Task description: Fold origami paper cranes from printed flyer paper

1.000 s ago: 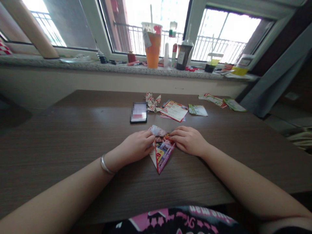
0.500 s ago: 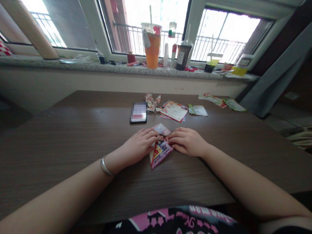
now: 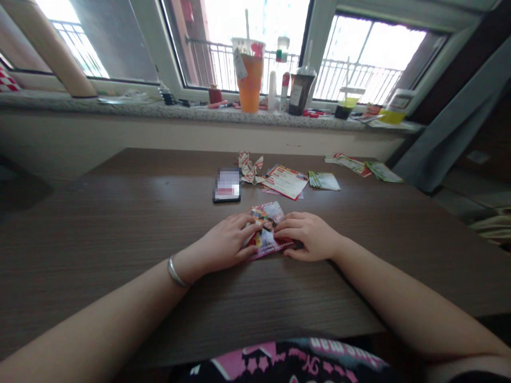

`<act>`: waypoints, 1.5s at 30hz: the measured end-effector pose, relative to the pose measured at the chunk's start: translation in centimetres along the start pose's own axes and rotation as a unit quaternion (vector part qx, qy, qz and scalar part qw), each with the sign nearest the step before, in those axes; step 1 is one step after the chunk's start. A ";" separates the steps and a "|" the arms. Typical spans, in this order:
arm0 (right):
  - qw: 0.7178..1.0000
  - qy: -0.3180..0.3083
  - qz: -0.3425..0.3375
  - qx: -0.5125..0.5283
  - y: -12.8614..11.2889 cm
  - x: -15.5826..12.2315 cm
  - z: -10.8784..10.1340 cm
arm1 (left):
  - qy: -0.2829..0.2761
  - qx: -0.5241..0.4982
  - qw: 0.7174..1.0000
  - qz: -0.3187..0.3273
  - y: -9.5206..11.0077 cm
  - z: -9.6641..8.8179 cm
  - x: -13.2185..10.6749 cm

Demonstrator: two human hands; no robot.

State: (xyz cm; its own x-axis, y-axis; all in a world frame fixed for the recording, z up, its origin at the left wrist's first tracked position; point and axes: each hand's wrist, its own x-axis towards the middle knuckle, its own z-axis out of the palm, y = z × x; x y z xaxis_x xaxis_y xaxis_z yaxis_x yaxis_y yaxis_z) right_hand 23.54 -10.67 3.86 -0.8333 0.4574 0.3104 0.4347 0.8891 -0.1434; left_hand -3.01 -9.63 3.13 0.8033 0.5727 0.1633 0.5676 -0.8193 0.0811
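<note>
A colourful printed sheet of paper [image 3: 268,229] lies on the table in front of me, between my two hands. My left hand [image 3: 231,236], with a silver bangle at its wrist, holds the paper's left side, thumb at the lower edge and fingers on top. On the right side, my right hand [image 3: 305,234] holds the paper with bent fingers, its thumb near the lower right corner. The fingers cover both side edges, so the folds there are hidden. Just beyond are a phone [image 3: 227,184] and a folded paper figure [image 3: 250,168] with red stripes.
Printed sheets [image 3: 288,182], a small stack of leaflets [image 3: 324,181] and more leaflets [image 3: 384,171] lie toward the table's far right. Behind the table, a stone windowsill [image 3: 199,113] carries an orange drink [image 3: 250,80], a dark drink cup [image 3: 300,90] and several bottles and pens.
The paper's lower point, which stuck out toward me, is gone; its near edge now runs slanting between the hands. Both hands have shifted slightly, and the left thumb now rests lower on the paper.
</note>
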 end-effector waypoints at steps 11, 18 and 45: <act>1.000 -0.020 0.009 -0.006 0.1 0.0 0.1 | -0.052 0.004 0.999 -0.007 -1.5 1.2 0.1; 0.999 -0.029 0.014 0.004 0.0 0.0 0.2 | -0.117 0.021 0.993 -0.025 -1.5 0.9 -0.1; 0.989 0.019 0.139 0.038 -0.2 -0.1 0.6 | -0.105 -0.001 0.994 0.013 -0.9 0.9 0.1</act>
State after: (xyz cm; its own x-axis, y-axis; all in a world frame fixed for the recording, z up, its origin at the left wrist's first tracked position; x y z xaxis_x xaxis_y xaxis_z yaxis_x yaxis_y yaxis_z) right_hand 23.38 -10.85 3.33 -0.6707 0.6855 0.2833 0.6178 0.7277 -0.2981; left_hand -3.30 -8.87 2.22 0.8376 0.5445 -0.0433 0.5462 -0.8337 0.0817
